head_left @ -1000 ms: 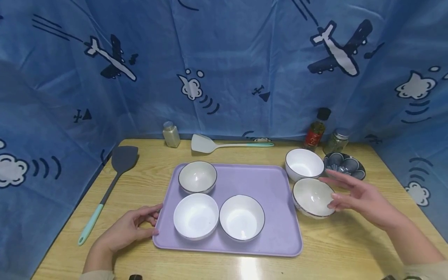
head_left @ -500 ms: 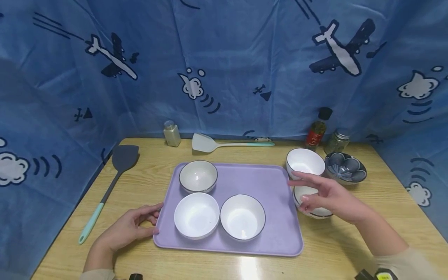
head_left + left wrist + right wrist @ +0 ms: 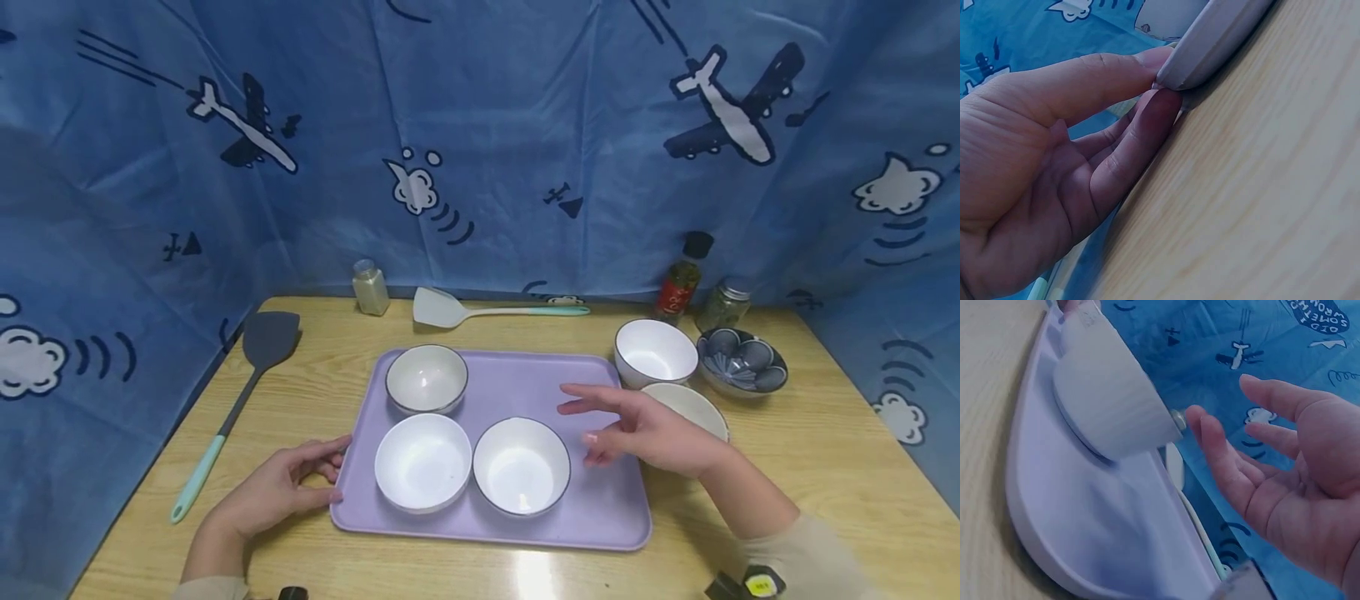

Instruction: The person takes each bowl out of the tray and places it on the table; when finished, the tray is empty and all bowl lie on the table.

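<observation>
My left hand [image 3: 273, 492] holds the left edge of the lavender tray [image 3: 517, 379]; the left wrist view shows thumb and fingertips at its rim. Over the tray's right part is my right hand [image 3: 660, 433], fingers spread and holding nothing. Its fingertips are just right of a dark-rimmed white bowl [image 3: 521, 467], also seen from the side as a bowl [image 3: 1110, 387] in the right wrist view. Beside that sits a plain white bowl [image 3: 423, 462], with a cream bowl [image 3: 427, 379] behind. My right hand and forearm partly hide another cream bowl [image 3: 693, 408] right of the tray.
A white bowl [image 3: 656, 354] and a dark patterned bowl [image 3: 742, 362] stand at the right. Behind them are a red-labelled bottle [image 3: 678, 287] and a jar [image 3: 723, 307]. A white spatula [image 3: 442, 310], shaker [image 3: 371, 290] and grey spatula [image 3: 270, 337] lie around the back and left.
My right hand has moved left, from beside the cream bowl at the right to above the tray. The left hand and the tray stay in place.
</observation>
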A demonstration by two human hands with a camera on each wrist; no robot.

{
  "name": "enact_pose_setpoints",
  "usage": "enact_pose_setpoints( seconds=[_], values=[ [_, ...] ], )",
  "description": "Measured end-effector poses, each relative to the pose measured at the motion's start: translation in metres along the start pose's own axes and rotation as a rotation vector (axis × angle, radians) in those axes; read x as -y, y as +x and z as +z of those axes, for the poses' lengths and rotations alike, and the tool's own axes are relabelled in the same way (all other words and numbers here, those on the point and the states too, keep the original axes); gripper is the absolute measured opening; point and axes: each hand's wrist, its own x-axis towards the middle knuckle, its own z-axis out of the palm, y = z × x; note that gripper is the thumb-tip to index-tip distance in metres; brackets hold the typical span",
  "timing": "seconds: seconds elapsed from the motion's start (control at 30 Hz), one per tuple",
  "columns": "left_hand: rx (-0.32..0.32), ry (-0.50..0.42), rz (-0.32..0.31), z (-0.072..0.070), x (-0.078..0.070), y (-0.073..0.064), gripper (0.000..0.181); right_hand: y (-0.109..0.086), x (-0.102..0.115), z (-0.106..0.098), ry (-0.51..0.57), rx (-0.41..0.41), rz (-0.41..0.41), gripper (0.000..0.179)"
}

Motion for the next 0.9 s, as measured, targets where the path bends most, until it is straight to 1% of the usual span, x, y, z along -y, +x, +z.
enact_pose_setpoints(
  seconds=[0.23,0.4,0.63,0.8,0.9],
  values=[
    [-0.002,-0.001,-0.007,0.000,-0.001,0.000,0.076,0.008,-0.004,0.018,0.024,0.027,0.032,0.066],
    [0.003,0.002,-0.001,0.000,0.000,0.000,0.076,0.009,-0.009,0.028,0.017,0.023,0.073,0.066],
    [0.003,0.009,0.004,0.000,0.002,-0.001,0.076,0.010,-0.021,0.037,0.061,0.015,0.074,0.064],
    [0.008,0.003,0.016,0.000,0.002,0.000,0.075,0.013,-0.026,0.040,0.066,0.008,0.091,0.062],
    [0.002,0.008,0.017,0.001,0.001,0.001,0.075,0.014,-0.028,0.043,0.096,0.014,0.106,0.063]
  ],
)
